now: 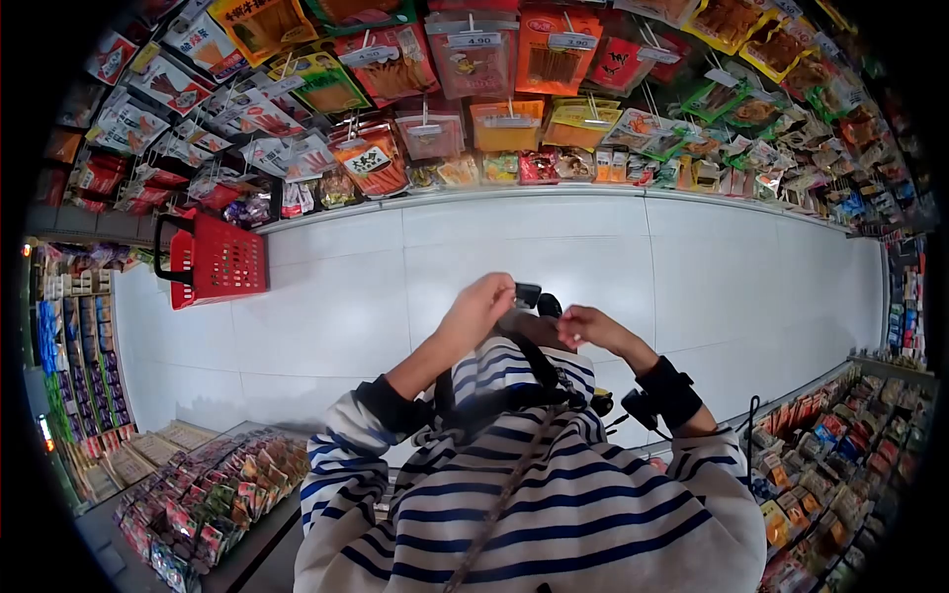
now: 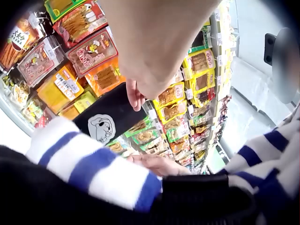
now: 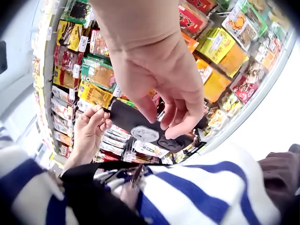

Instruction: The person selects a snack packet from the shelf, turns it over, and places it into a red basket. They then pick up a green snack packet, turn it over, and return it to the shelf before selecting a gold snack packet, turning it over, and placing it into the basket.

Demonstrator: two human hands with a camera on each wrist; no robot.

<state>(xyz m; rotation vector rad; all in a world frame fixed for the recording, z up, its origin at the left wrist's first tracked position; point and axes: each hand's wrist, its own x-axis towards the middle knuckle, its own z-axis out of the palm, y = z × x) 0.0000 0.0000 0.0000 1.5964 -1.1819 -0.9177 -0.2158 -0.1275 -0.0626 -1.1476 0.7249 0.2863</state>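
My left hand [image 1: 481, 308] pinches one end of a black phone [image 1: 527, 295] between thumb and fingers, in front of my body. A white cartoon dog is printed on the phone's back, plain in the left wrist view. Close by on the right, my right hand [image 1: 593, 328] has loosely bent fingers with nothing gripped between them. In the right wrist view this right hand [image 3: 161, 84] overlaps the far end of the phone [image 3: 126, 117], while the head view shows a gap between them. The left thumb and fingers [image 3: 96, 119] show at the phone's other end.
A red shopping basket [image 1: 222, 259] with a black handle stands on the white tiled floor [image 1: 336, 287] at the left. Hanging snack packets [image 1: 474, 59] with price tags fill the shelf ahead. Packet displays [image 1: 217, 494] stand behind me on both sides.
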